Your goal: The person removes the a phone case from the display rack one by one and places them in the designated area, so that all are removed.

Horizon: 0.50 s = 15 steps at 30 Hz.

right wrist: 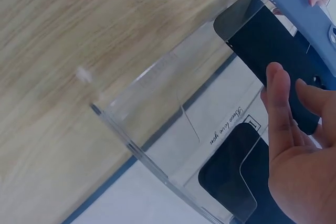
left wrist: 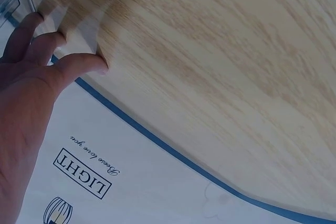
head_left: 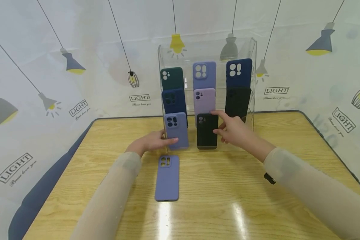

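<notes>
A clear acrylic display stand (head_left: 208,53) holds several phone cases in tiers. At its lower left corner my left hand (head_left: 151,140) grips the side, thumb across the front of a periwinkle phone case (head_left: 180,128); its other fingers (left wrist: 44,45) reach round behind the stand's edge. My right hand (head_left: 235,131) is at the right edge of a black phone case (head_left: 207,133) in the bottom middle slot. Its thumb touches the case's edge and its index finger lies near the top corner, with the other fingers (right wrist: 265,98) partly hidden behind. Another periwinkle phone case (head_left: 168,183) lies flat on the table.
Behind stand dark green (head_left: 174,78), navy (head_left: 175,105), periwinkle (head_left: 208,80) and lilac (head_left: 204,100) cases. On the right are a navy case (head_left: 240,75) and a black case (head_left: 237,103). A lamp-print curtain (head_left: 108,50) hangs behind the wooden table (head_left: 222,200).
</notes>
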Motion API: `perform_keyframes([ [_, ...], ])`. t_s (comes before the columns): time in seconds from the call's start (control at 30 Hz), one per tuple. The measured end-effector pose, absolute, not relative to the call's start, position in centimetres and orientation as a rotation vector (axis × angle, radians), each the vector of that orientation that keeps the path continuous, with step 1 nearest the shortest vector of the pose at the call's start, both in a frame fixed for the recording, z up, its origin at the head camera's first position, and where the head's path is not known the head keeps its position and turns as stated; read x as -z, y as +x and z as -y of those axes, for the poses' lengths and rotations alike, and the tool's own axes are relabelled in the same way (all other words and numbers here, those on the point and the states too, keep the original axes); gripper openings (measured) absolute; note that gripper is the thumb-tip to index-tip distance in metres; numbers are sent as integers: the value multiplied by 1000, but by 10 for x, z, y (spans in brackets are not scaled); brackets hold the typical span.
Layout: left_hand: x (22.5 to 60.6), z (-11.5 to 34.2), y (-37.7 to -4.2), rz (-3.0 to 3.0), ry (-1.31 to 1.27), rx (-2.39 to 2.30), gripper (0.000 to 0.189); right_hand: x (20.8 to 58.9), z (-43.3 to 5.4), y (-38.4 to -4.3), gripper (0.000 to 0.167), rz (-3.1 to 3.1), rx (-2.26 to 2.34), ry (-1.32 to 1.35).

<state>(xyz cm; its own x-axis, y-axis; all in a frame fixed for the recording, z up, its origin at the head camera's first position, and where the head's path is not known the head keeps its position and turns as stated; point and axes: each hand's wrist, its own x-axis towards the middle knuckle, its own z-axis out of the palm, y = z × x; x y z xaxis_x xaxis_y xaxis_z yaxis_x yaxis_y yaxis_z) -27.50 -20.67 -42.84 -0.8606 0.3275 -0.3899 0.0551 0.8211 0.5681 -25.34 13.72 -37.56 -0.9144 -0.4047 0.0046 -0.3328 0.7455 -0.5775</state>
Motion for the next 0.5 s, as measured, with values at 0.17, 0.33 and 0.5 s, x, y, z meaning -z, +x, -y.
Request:
perform_keyframes([
  [0.17, 426, 207, -275, -2515, 264, -769, 120, 380, -137, -251, 69, -2853, 940, -644],
  [0.33, 426, 206, -274, -2517, 273, -768, 119, 386, -138, -249, 67, -2889, 957, -635],
  [0.5, 426, 206, -273, -2521, 274, -766, 119, 392, -139, -248, 66, -2919, 970, -676],
])
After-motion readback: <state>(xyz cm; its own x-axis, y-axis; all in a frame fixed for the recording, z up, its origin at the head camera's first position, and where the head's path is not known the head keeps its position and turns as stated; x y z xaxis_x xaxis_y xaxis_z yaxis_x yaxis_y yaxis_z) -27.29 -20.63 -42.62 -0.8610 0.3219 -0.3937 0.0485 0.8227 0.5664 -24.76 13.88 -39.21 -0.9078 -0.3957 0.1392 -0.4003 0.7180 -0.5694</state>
